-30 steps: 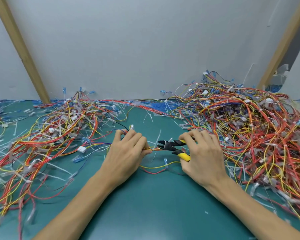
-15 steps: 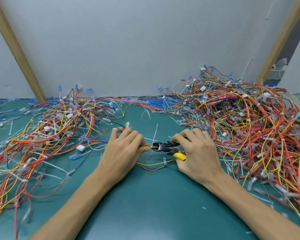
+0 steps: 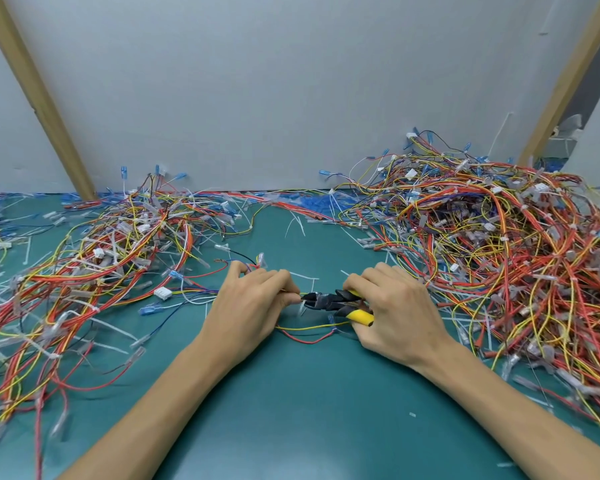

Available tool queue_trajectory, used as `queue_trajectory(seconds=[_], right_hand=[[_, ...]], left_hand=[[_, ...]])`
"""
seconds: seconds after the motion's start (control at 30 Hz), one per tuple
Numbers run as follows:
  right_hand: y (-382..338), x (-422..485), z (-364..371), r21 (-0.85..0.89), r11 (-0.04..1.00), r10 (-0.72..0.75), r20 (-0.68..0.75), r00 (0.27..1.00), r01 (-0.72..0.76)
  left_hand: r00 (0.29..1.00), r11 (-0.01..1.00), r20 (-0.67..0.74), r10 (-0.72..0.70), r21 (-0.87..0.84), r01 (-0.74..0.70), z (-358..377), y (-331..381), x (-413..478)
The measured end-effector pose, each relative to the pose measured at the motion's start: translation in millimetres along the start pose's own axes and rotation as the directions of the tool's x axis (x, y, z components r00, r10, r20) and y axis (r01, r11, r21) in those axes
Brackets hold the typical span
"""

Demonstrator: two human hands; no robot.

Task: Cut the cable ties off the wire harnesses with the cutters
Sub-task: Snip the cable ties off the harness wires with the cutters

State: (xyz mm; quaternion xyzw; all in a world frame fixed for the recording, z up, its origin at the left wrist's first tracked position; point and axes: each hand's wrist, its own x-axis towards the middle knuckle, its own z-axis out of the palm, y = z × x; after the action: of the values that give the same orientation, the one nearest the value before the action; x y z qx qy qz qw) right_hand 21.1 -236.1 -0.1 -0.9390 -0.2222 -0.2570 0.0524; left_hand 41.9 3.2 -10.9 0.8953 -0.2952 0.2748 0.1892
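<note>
Left hand (image 3: 253, 306) has its fingers curled, pinching a small wire harness (image 3: 305, 328) in the middle of the green surface (image 3: 309, 410). Right hand (image 3: 395, 317) is wrapped round the yellow-handled cutters (image 3: 326, 301), black nose right up against the left fingertips. There's a big harness pile (image 3: 499, 254) on the right and a flatter pile (image 3: 101, 265) on the left.
</note>
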Motion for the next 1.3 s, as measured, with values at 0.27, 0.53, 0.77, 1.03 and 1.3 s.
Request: queue_trajectory(seconds=[0.27, 0.53, 0.77, 1.03, 1.3], right_hand=[[-9.2, 0.7, 2.9, -0.102, 0.993, 0.073, 0.116, 0.991, -0.061], [-6.1, 3.3, 2.3, -0.057, 0.996, 0.076, 0.222, 0.972, -0.065], [-2.0, 5.9, 0.9, 0.036, 0.996, 0.066, 0.302, 0.951, -0.08], [1.9, 9.7, 0.3, 0.02, 0.998, 0.048, 0.342, 0.939, -0.058], [3.6, 11.2, -2.1, 0.034, 0.998, 0.042, 0.353, 0.935, -0.058]], left_hand=[[0.999, 0.994, -0.04, -0.031, -0.101, 0.027, 5.0, 0.8, 1.5], [0.999, 0.991, -0.008, -0.053, -0.126, 0.051, 17.0, -2.2, -0.6], [0.997, 0.988, 0.021, -0.073, -0.137, 0.076, 14.2, -2.1, -1.5], [0.989, 0.975, 0.07, -0.127, -0.172, 0.137, 8.1, 1.7, 0.4], [0.987, 0.959, 0.051, -0.149, -0.237, 0.157, 0.7, 7.4, 0.6]])
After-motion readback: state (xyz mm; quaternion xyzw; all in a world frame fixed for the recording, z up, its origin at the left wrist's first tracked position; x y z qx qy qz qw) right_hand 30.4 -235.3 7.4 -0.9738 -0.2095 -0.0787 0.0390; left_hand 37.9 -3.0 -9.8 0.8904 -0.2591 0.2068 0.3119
